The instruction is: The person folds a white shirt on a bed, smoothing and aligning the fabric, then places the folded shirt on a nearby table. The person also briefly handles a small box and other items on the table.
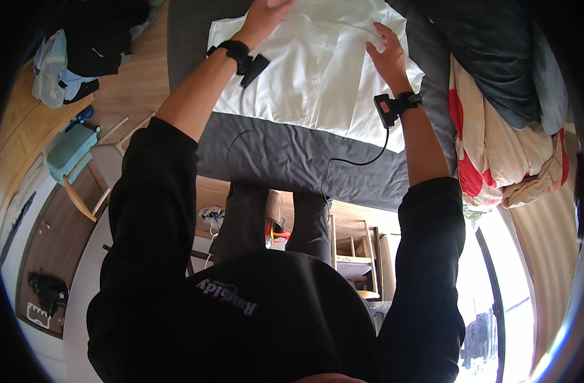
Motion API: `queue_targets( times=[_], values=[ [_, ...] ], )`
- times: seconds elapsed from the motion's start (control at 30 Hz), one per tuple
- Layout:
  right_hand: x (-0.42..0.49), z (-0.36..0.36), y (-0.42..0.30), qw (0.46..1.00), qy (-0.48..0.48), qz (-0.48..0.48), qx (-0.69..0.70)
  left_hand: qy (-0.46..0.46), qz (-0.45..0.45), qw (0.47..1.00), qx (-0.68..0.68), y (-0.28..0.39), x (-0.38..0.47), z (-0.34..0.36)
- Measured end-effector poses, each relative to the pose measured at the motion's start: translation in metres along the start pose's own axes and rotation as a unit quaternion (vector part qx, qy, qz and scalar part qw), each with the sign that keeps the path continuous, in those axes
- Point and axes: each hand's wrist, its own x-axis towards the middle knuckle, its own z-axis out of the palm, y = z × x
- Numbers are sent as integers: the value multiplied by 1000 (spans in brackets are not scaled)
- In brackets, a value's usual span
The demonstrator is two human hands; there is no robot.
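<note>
A white button-up shirt (pixel 316 72) lies spread on a dark grey bed sheet (pixel 282 153), with its buttons facing up and its upper part cut off by the picture's top edge. At the upper left of the shirt is my left hand (pixel 268 19), whose fingers partly leave the picture; whether they grip cloth cannot be told. My right hand (pixel 387 52) rests on or just over the shirt's right side, thumb and fingers apart. Each wrist bears a black strap with a small black device, and a cable hangs from each.
Dark bedding (pixel 488 52) and a cream and red quilt (pixel 502 148) are heaped at the right. On the left are piled clothes (pixel 91 43), a teal suitcase (pixel 72 148) and a wooden chair (pixel 105 158). A black cable (pixel 356 162) crosses the sheet near my legs.
</note>
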Motion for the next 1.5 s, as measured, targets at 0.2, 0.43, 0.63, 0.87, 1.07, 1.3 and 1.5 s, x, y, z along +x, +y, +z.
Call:
queue_targets(
  times=[0.2,0.43,0.63,0.87,1.07,1.3,1.5],
  values=[
    [-38,-41,68,949,229,45,-211,131,27,906,401,-85,-34,-73],
    [-185,-66,112,881,129,456,-2,-23,-426,903,44,-116,-156,-133],
    [-252,-51,58,906,198,364,91,7,-390,919,-62,-97,-215,-135],
    [-250,-39,42,947,100,302,45,11,-477,873,-100,-93,-222,-128],
    [-293,-59,75,926,-31,372,46,-196,-428,882,9,-110,-234,-154],
    [-353,-66,102,917,-127,373,68,-307,-404,861,30,-122,-274,-171],
    [-353,-43,104,904,-22,421,65,-262,-394,869,147,-127,-284,-158]
  ],
)
